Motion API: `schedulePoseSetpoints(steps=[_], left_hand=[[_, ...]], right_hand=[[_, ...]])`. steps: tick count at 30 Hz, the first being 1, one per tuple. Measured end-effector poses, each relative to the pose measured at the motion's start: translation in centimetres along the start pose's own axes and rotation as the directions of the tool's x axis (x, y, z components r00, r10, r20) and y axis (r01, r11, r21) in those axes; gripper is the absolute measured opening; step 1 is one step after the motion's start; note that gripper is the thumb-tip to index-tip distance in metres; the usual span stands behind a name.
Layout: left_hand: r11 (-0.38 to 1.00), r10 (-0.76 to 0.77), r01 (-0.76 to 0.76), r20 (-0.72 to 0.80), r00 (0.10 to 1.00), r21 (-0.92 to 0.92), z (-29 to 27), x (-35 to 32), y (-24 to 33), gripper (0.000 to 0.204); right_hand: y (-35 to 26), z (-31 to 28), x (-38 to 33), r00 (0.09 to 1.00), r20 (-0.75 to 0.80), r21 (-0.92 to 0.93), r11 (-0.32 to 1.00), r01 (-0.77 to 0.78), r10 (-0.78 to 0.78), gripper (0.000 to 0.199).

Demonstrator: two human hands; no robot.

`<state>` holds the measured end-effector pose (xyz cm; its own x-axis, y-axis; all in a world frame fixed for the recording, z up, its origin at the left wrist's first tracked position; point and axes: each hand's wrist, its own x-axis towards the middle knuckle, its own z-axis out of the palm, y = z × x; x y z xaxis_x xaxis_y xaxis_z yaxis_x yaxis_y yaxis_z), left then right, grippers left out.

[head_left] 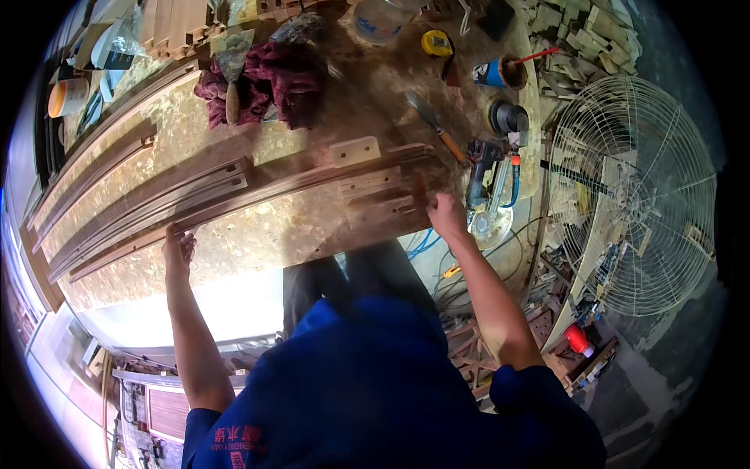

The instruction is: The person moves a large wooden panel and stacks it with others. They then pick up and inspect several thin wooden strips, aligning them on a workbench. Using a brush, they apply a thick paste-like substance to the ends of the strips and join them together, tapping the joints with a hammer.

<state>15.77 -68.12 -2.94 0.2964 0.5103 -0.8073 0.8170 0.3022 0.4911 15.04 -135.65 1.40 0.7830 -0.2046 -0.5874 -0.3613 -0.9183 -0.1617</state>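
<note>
A long, dark brown wooden strip (258, 197) lies slantwise across the speckled workbench (258, 242). My left hand (180, 245) grips its near edge toward the left, with the fingers partly curled. At the bench's right front corner, my right hand (447, 216) is closed in a pinch; what sits in its fingers is too small to name. Just beyond those fingertips shows a small reddish-brown flat piece (420, 187). Between my hands are a pale block with holes (355, 151) and another drilled block (370, 184). More grooved strips (195, 191) lie beyond my left hand.
Across the bench are a maroon cloth (285, 82), a putty knife (232, 86), a wooden-handled knife (437, 129), a yellow tape measure (437, 44), a blue can (500, 73), a sander (508, 117) and a cordless drill (480, 168). A large caged fan (637, 195) stands at right.
</note>
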Motion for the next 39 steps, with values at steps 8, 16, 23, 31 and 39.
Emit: schedulePoseSetpoints(steps=[8,16,23,31,39], left_hand=[[0.999,0.042,-0.043,0.061,0.997,0.009,1.9,-2.3,-0.6,0.056],[1.000,-0.005,0.007,0.119,0.993,-0.015,5.5,-6.0,-1.8,0.051],[0.998,-0.001,0.010,0.130,0.991,-0.066,4.2,-8.4,-6.6,0.052],[0.992,0.045,-0.036,0.065,0.997,-0.125,4.3,-12.5,-8.9,0.029],[0.754,0.612,-0.379,-0.364,0.702,0.536,1.2,-8.3,-7.1,0.038]], right_hand=[[-2.3,-2.0,-0.6,0.933,-0.330,0.079,0.980,0.180,-0.145,0.020],[-1.9,2.6,1.7,0.935,-0.339,0.012,0.993,0.116,-0.105,0.016],[-3.6,-10.3,9.6,0.871,-0.455,0.205,0.931,0.304,-0.184,0.014],[-1.3,-9.9,16.6,0.907,-0.267,-0.070,0.945,0.319,-0.326,0.038],[-20.1,-6.8,5.2,0.459,-0.227,0.065,0.457,0.887,-0.859,0.038]])
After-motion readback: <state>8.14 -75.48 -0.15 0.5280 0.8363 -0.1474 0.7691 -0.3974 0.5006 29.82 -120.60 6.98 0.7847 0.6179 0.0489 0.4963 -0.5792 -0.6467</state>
